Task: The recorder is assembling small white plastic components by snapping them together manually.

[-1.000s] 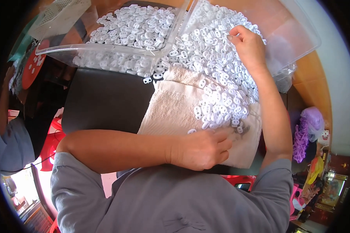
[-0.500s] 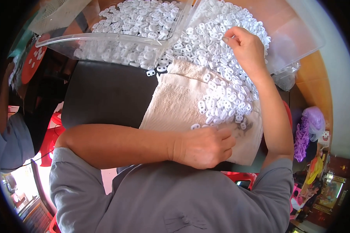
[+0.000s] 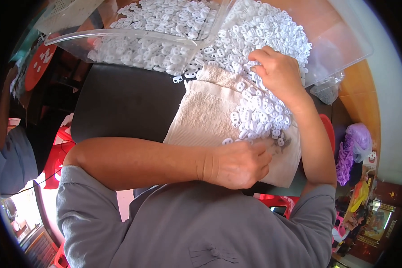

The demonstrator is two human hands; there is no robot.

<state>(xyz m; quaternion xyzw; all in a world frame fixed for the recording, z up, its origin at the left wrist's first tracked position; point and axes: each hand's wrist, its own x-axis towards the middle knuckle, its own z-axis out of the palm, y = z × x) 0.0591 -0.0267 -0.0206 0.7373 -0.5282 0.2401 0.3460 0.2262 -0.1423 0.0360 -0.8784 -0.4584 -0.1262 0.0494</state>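
A dark tabletop [image 3: 125,102] is spreading under the work. A clear tub [image 3: 120,35] full of white pieces is standing at its far left, and a second clear tub [image 3: 339,58] is lying open toward the person, a large heap [image 3: 265,33] of the same pieces spilling out of it. A beige cloth [image 3: 205,109] is lying in front of the heap. The left forearm [image 3: 138,161] is crossing low and covering part of the cloth's near edge; the right forearm [image 3: 319,138] is passing along its right side. At the far left another person's sleeve [image 3: 15,156] is showing below a red round surface [image 3: 36,76], while a purple bundle [image 3: 350,149] is sitting at the right.

The left hand [image 3: 241,165] is curling, back upward, over the near part of the cloth; whether it is gripping anything, I cannot tell. The right hand [image 3: 279,73] is hovering or resting at the heap's near edge, thumb and forefinger bending toward each other; a piece between them cannot be made out.

A small pile [image 3: 261,114] of pieces is lying on the cloth between the hands, its ovals pointing every way. One loose piece [image 3: 177,79] beside the filled tub is lying with its long axis roughly left to right.
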